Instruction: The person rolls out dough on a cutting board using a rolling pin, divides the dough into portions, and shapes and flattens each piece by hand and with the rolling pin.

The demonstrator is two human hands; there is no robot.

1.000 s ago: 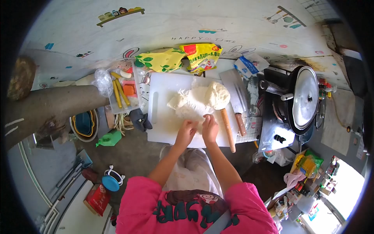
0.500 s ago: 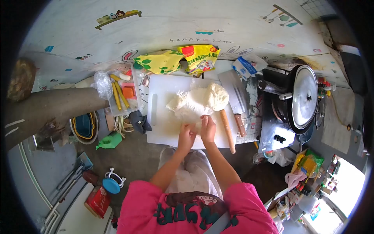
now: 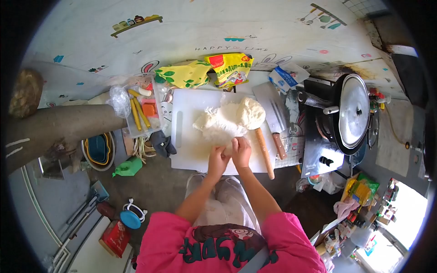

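Note:
Over the near edge of a white cutting board, my left hand and my right hand are close together, fingers pinched. What lies between their fingertips is too small and hidden to make out. Just beyond them spreads a heap of white flour, with a ragged lump of dough at its left. A larger ball of dough rests at the right of the flour. To the right of my right hand, a wooden rolling pin lies slanted across the board, its near end reaching past the edge.
A cleaver lies right of the board, near a stove carrying a lidded wok. Yellow packets stand behind. On the left are a plastic container with yellow sticks and a thick pipe.
My hands stay pinched near the board's front edge; the right has shifted slightly left and down, nearer the left. The whole view has shifted a little. Dough and rolling pin stay put.

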